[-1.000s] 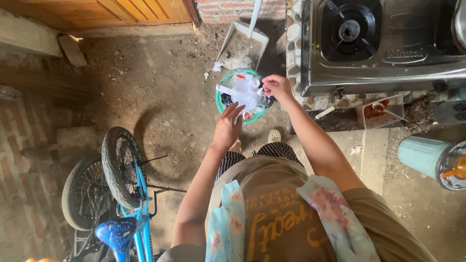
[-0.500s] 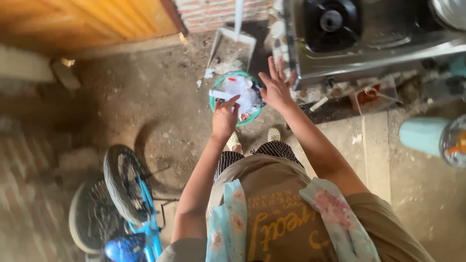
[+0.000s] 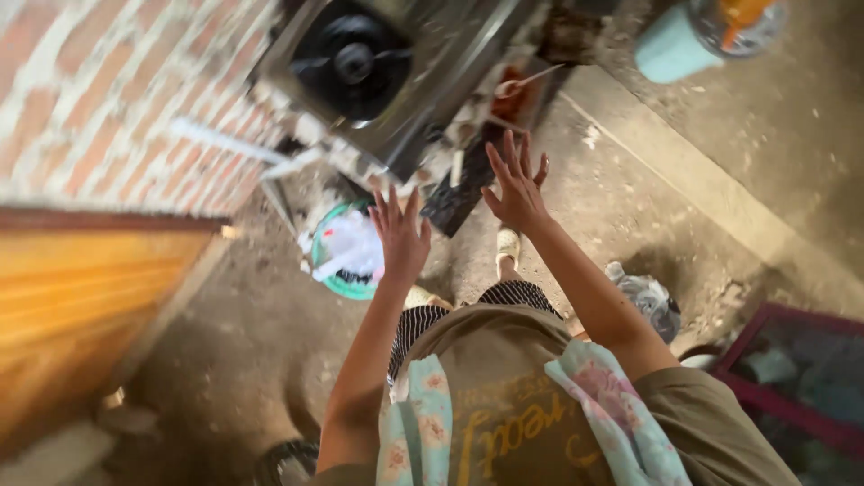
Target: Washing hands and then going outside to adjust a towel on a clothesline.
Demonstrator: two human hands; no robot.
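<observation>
Head view, looking down the person's front.

Left hand (image 3: 401, 236): fingers spread, palm down, holding nothing; it hovers just past the 3 o'clock rim of the green bin.

Right hand (image 3: 517, 187): likewise splayed and empty, raised in front of the stove's edge, apart from the left hand.

Green waste bin (image 3: 335, 281): round, standing on the dirt floor at about 9 o'clock from the left hand, heaped with white plastic wrappers (image 3: 353, 247) that rise above the rim.

Gas stove (image 3: 396, 67): steel body with a black burner (image 3: 353, 63), at 12 o'clock from both hands, set on a pebbled ledge.

Small clear tub with red sauce (image 3: 515, 101): at the ledge's edge, 12 o'clock from the right hand.

Teal cylinder container (image 3: 677, 45): far 1 o'clock.

Grey plastic bag (image 3: 650, 301): on the floor at 5 o'clock from the right hand.

Brick wall (image 3: 99, 99) and wooden door (image 3: 85, 301): at 9 to 10 o'clock.

Risk, as judged: the wrappers sit loose and overfull, so a brush of the left hand or a draught could spill them onto the floor; the right hand, close to the ledge, could knock the sauce tub off.
</observation>
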